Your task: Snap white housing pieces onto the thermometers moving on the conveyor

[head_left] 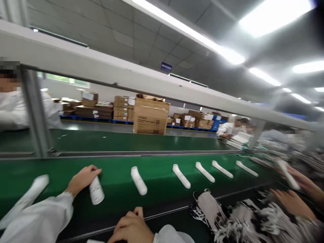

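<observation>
Left hand: the left hand (83, 179) reaches over the green belt (113, 168), its bent fingers on the far end of a white piece (97, 193); I cannot tell whether they pinch it or only rest on it.
White piece: it lies on the left part of the belt, between the far and near edges, its near end uncovered and small dark marks on its face.
Right hand: the right hand (132, 226) is at the belt's near edge, fingers curled; I cannot tell whether they close on anything.
Row on the belt: five more white pieces (139, 181) lie apart, slanting, strung toward the belt's right end.
Left end: another white piece, blurred, lies beside the white sleeve (37, 219) of the left arm.
Near edge, right: grey bundles (211, 206) with pale, stringy ends lie heaped along it.
Co-worker: at the belt's right end, one hand (307, 185) holds a blurred white strip (288, 173); the other hand (293, 202) is above the bundles.
Beyond the far edge: a large cardboard box (152, 116) stands behind a second green surface (121, 143).
</observation>
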`<state>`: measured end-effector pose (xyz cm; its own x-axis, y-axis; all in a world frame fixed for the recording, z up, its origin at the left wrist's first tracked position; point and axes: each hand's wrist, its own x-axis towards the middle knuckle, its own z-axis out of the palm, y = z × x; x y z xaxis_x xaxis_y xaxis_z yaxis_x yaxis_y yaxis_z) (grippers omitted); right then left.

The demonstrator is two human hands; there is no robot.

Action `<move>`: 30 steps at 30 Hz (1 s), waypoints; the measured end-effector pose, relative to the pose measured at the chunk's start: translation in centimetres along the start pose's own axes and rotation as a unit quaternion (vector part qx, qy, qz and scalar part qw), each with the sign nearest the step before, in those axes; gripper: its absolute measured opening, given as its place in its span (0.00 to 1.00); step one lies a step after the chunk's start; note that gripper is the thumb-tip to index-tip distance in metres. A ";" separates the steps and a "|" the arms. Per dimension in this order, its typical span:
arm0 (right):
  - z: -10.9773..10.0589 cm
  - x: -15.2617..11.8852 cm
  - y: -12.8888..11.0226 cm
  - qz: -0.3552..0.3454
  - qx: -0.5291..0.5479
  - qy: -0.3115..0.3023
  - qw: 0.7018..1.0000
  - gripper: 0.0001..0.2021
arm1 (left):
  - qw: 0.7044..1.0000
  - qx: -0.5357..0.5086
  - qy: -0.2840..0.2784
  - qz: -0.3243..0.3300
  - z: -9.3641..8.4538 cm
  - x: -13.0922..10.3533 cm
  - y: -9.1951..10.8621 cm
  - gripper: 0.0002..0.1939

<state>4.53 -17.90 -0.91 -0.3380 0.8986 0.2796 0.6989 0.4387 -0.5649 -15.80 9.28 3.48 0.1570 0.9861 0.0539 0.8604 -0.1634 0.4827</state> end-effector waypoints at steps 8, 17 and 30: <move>-0.3 -0.2 -3.6 0.021 0.024 -0.030 0.999 0.20 | 0.997 0.013 0.055 0.050 3.0 -3.5 1.7 0.15; 0.7 2.3 -6.3 0.053 0.029 -0.046 0.997 0.13 | 0.994 0.037 0.071 0.070 5.5 -4.2 3.8 0.13; -3.9 5.3 5.0 0.166 0.092 0.201 0.961 0.22 | 0.994 0.017 0.056 0.088 7.3 -4.5 6.5 0.13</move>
<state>8.71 -10.98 0.77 0.1811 0.9312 0.3164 0.5905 0.1544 -0.7922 -7.39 3.53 0.03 0.2531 0.9392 0.2323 0.8409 -0.3323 0.4273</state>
